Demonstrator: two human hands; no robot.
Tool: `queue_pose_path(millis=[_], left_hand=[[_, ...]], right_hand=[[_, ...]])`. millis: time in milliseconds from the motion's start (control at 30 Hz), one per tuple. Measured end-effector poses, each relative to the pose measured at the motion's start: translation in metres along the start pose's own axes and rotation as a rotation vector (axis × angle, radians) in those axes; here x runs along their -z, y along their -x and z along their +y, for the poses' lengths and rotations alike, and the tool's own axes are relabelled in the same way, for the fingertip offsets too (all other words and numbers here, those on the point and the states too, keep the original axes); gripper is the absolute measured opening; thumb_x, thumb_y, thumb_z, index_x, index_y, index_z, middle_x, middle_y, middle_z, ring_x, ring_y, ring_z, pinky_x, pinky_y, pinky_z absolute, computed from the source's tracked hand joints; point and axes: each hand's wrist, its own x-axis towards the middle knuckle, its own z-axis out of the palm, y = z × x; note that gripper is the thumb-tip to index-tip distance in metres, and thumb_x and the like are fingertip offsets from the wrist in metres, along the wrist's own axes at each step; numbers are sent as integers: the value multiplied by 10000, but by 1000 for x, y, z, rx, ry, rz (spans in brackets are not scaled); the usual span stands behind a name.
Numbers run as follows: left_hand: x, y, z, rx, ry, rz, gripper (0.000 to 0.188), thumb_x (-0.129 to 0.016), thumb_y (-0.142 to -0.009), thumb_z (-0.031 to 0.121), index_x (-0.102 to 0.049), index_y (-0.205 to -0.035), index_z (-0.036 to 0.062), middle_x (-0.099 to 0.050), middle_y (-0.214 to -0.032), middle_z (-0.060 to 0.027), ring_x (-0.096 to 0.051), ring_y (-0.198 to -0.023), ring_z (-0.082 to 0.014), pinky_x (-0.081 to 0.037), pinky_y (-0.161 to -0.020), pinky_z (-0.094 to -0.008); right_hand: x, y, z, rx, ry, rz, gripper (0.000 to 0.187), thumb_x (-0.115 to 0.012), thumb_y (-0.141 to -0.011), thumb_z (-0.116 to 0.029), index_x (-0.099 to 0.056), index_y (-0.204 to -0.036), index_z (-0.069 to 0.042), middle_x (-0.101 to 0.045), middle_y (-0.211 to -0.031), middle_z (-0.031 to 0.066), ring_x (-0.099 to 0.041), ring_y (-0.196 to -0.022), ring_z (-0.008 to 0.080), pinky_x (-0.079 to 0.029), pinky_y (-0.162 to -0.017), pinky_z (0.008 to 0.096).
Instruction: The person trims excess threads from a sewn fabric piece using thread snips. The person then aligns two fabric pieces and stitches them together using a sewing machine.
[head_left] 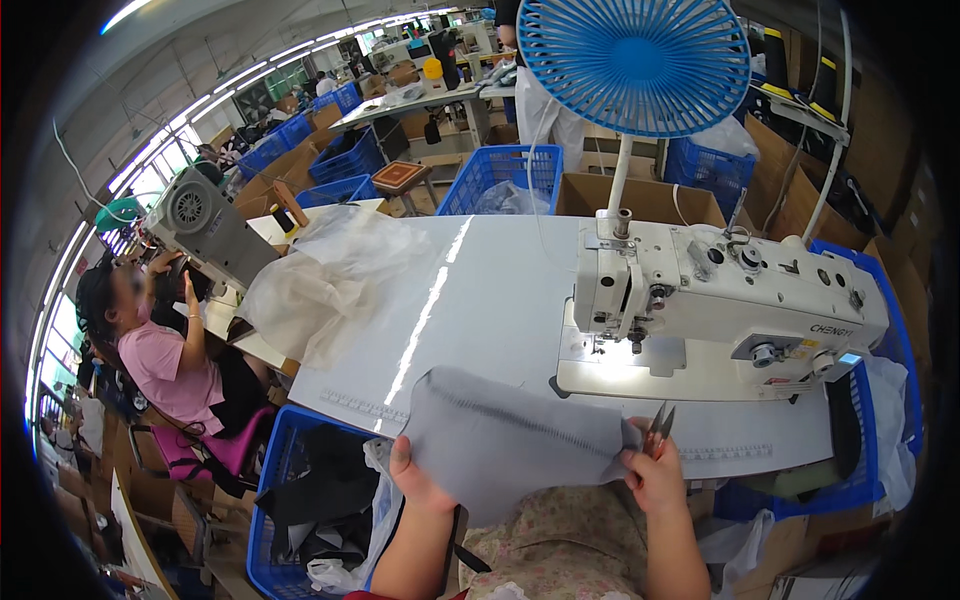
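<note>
At the lower centre of the frame I have a grey fabric piece [510, 440] spread between my hands, a dark line of stitching [500, 408] running across it. My left hand [425, 488] supports its left edge, thumb showing; the cloth hides the other fingers, so I cannot tell how far they are closed. My right hand [657, 476] is closed, pinching the fabric's right end and gripping scissors [660, 424] whose blades point up. The white sewing machine [720, 300] stands at centre right, its lamp lighting the pale table [490, 320]. A blue basket [266, 520] of dark scraps sits at lower left, and a co-worker in a pink shirt [165, 365] sits at far left
</note>
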Motion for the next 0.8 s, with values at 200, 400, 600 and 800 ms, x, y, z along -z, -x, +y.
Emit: queue_pose_path(millis=[200, 400, 600, 800], left_hand=[[34, 9, 12, -91, -51, 148, 502, -459, -910, 358, -482, -1305, 48, -506, -1330, -161, -483, -1217, -350, -379, -1014, -525], [20, 1, 5, -261, -713, 348, 276, -520, -842, 252, -605, -983, 30, -630, -1000, -162, -610, -952, -324, -492, -801, -443], [-45, -29, -19, -202, -2779, 274, 227, -662, -693, 241, -578, -706, 31, -606, -674, -147, -616, -670, -349, -479, -563, -412], [-39, -26, -21, -267, -2761, 167, 243, -675, -681, 247, -594, -730, 23, -605, -664, -167, -618, -666, -365, -477, -577, -416]], right_hand=[[15, 5, 14, 125, 114, -283, 450, -702, -641, 169, -603, -1026, -40, -620, -937, 29, -564, -747, 75, -415, -544, 191], [30, 2, -1, -54, 15, -589, 255, -750, -669, 61, -649, -886, -28, -659, -866, 59, -607, -769, 126, -473, -648, 217], [-26, 18, -34, 66, 662, -531, 189, -772, -753, -85, -670, -897, -18, -643, -771, 14, -552, -667, 51, -437, -591, 205], [-65, 30, -28, 334, 906, -692, 254, -762, -697, -110, -651, -915, -43, -584, -777, 53, -576, -635, 179, -474, -559, 270]])
